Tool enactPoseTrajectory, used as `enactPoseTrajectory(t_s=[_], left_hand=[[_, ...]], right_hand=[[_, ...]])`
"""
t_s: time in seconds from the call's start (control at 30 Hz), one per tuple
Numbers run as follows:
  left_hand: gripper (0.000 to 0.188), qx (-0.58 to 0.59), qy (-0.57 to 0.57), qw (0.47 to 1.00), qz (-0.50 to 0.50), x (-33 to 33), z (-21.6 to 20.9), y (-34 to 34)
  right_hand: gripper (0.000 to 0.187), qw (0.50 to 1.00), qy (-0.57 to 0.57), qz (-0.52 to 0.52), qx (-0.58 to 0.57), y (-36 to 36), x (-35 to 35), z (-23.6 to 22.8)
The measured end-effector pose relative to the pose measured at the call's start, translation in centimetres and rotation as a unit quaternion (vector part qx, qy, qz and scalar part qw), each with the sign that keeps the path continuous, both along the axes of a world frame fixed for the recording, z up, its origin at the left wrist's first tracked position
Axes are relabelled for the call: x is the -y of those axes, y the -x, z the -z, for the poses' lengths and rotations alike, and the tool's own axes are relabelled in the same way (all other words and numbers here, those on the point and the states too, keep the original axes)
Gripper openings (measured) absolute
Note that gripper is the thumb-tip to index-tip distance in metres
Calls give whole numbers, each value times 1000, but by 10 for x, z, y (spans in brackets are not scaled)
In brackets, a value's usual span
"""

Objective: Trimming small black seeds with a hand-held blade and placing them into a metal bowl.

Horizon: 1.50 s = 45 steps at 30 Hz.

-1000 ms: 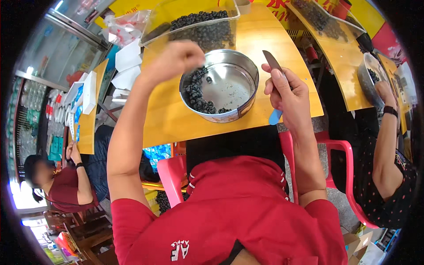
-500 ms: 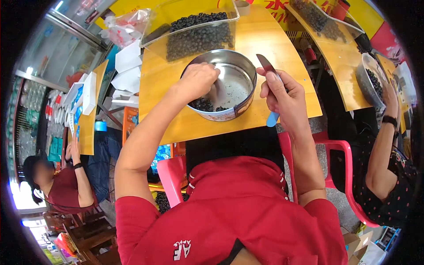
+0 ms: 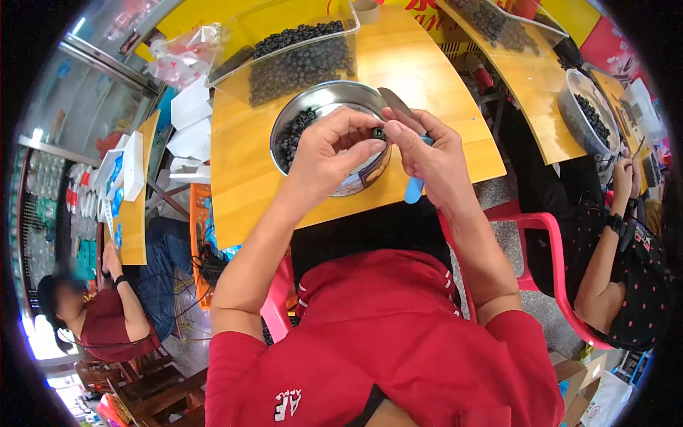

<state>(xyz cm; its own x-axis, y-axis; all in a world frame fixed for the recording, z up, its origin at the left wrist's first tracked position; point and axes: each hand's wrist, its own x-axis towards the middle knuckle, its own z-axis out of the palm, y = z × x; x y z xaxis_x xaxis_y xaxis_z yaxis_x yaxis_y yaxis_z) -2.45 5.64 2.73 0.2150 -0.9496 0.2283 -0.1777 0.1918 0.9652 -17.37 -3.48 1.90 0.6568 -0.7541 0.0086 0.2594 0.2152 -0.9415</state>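
Just up from the tin (image 3: pixel 353 186), my left hand (image 3: pixel 329 147) pinches a dark fruit (image 3: pixel 378 133) above its three o'clock rim, beside my right hand (image 3: pixel 440 154), whose fingers grip a knife (image 3: pixel 398 107) tipped toward eleven o'clock; I judge picking-out done for this piece

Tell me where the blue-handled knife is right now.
In the head view, the blue-handled knife is just right of centre, gripped in the right hand, beside the right side of the round metal tin.
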Motion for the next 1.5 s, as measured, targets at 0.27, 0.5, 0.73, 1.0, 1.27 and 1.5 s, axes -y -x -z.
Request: enactPoseTrajectory(t_s=[0.27,0.5,0.73,1.0,1.27,1.5], left_hand=[[22,-58,44,997,-26,-1,-2,18],[22,-84,90,990,-67,6,11,26],[25,183,122,970,-105,5,5,17],[23,104,150,973,-138,1,18,19],[22,116,154,971,-141,-1,16,27],[22,117,156,969,-154,2,22,33]], right_hand=[[26,989,-108,-85,62,7,5,0],[23,982,-140,-97,75,6,8,7],[29,1000,-19,-10,-14,1,1,1],[29,992,-94,-76,31,5,1,-2],[18,993,-94,-60,39,4,-1,2],[13,996,-79,-23,38,1,-6,3]])
